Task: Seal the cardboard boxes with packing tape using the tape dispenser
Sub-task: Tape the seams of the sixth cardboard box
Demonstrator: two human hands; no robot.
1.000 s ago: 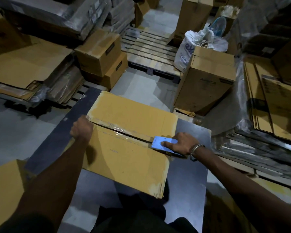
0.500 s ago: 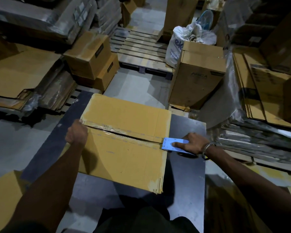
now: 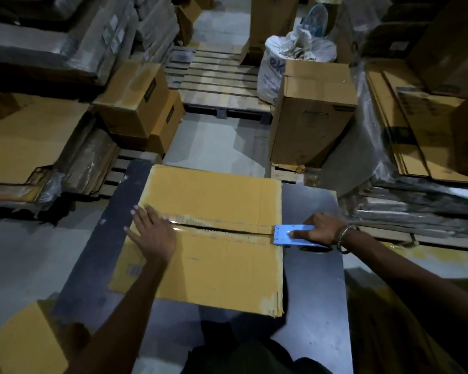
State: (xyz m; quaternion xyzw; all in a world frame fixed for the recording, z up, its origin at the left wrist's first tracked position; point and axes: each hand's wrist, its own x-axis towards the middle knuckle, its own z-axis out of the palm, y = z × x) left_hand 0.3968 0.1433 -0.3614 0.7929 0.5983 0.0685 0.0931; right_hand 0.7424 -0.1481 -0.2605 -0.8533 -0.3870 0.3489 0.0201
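A yellow-brown cardboard box lies on a dark table, its two top flaps meeting at a centre seam. Clear tape runs along that seam from left to right. My left hand lies flat with spread fingers on the seam's left end. My right hand grips a blue tape dispenser at the box's right edge, just past the seam's end. A bracelet sits on that wrist.
A tall closed box stands behind the table at the right, a white sack behind it. Stacked boxes and flattened cardboard fill the left. A wooden pallet lies on the floor ahead. Wrapped stacks crowd the right.
My right hand pulled the dispenser rightward along the seam to the box's right edge. My left hand opened from a fist at the left edge and now presses flat on the tape.
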